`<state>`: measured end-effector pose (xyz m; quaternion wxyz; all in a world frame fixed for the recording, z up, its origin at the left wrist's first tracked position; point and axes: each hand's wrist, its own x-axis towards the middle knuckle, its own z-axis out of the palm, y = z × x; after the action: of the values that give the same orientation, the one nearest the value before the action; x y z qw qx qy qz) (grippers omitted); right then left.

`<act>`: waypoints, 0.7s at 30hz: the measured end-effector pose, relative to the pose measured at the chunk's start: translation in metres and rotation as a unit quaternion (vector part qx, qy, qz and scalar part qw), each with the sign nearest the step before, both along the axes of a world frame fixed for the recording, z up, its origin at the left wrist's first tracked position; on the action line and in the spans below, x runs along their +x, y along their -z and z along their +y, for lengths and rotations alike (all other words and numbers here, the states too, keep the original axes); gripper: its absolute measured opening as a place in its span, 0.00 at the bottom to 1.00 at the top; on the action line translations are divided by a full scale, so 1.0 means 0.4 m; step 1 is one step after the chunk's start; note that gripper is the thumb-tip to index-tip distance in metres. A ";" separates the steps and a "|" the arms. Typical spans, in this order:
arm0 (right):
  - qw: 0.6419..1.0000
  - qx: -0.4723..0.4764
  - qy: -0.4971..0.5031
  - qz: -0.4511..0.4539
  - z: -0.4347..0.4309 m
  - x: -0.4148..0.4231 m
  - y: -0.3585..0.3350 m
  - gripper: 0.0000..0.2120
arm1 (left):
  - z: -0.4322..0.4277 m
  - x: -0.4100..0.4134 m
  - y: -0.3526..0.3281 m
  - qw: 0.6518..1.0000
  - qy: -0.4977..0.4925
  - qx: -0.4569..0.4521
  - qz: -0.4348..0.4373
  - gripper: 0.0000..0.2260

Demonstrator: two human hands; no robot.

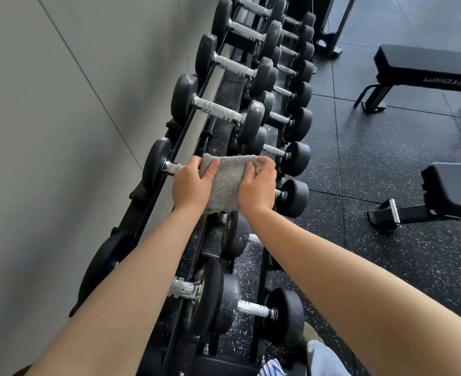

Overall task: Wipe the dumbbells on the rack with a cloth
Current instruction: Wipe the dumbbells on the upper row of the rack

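Note:
A folded grey cloth (225,183) lies over the handle and right head of a black dumbbell (156,162) on the top tier of the black rack (167,156). My left hand (192,183) grips the cloth's left side, thumb on top. At the cloth's right side, my right hand (258,185) pinches its upper corner. Only the dumbbell's left head and a short piece of silver handle show; the rest is hidden under cloth and hands. More black dumbbells with silver handles (218,111) line the top tier, and smaller ones (294,158) fill the lower tier.
A grey wall (47,131) runs along the rack's left side. Two black benches (425,69) (452,194) stand on the speckled rubber floor to the right. A machine frame (332,36) stands at the far end. My shoe (324,356) shows at the bottom.

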<state>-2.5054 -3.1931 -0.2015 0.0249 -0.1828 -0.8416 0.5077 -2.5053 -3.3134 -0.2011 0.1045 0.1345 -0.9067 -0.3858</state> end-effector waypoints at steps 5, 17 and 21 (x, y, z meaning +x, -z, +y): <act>0.992 0.074 -0.069 0.078 -0.041 0.006 0.012 0.17 | -0.002 -0.010 0.022 1.000 0.009 -0.013 -0.009 0.19; 0.984 0.095 -0.141 0.057 -0.044 0.008 0.042 0.24 | -0.139 0.037 0.026 0.990 0.073 -0.102 0.062 0.20; 0.982 0.109 -0.136 0.071 -0.042 0.012 0.044 0.24 | -0.160 0.079 0.018 0.967 0.128 -0.167 0.144 0.16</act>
<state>-2.5007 -3.2101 -0.2192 0.0355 -0.0263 -0.9049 0.4232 -2.4739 -3.3775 -0.2082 0.2043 -0.0591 -0.9435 -0.2540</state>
